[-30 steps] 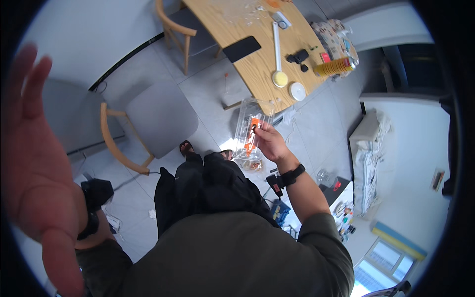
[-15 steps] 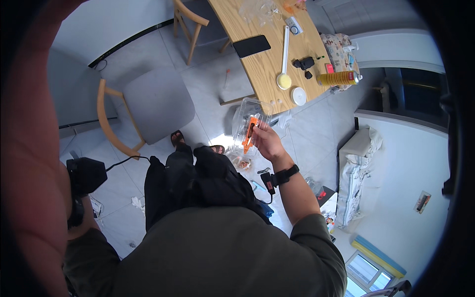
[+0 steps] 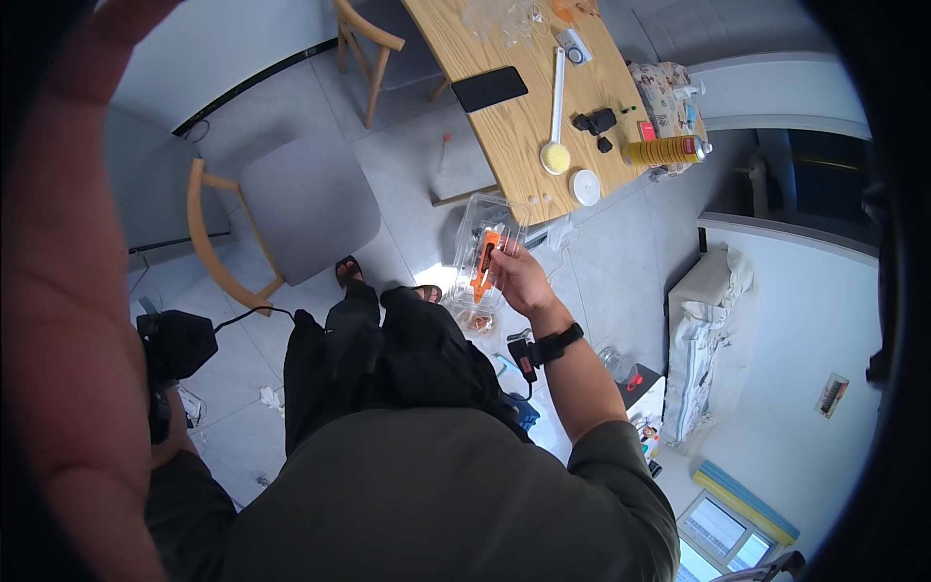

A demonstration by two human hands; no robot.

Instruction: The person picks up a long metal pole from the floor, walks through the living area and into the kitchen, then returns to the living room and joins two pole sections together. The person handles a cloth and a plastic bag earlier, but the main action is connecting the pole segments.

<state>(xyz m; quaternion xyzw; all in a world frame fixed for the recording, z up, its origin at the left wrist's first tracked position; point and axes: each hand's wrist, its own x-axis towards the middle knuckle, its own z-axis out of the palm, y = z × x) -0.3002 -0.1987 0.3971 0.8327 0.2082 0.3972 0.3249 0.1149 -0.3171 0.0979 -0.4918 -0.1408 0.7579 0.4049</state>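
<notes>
The right hand (image 3: 524, 283) was closed, thumb and fingers gripping a clear plastic box (image 3: 467, 221) just off the near end of the wooden table (image 3: 519, 145). An orange-and-black item (image 3: 485, 272) showed by the thumb, within the box's outline; whether it lay inside or was pressed against the box could not be told. The left hand (image 3: 78, 339) was raised close to the camera, well to the left of the table, opened out with a bare palm and nothing seen in its hold; its fingertips ran out of view. Each wrist carried a black device.

A grey-seated chair (image 3: 305, 199) stood left of the table, near but apart, and a second chair (image 3: 373, 58) was beside the table's left edge. A flat black slab (image 3: 490, 89) rested along that edge. Toward the table's near end lay a round white lid (image 3: 585, 188) and a long white brush (image 3: 557, 107), its yellow head nearer that end. Black pieces (image 3: 595, 121) lay right of the brush, and a yellow can (image 3: 666, 151) was at the table's right edge.
</notes>
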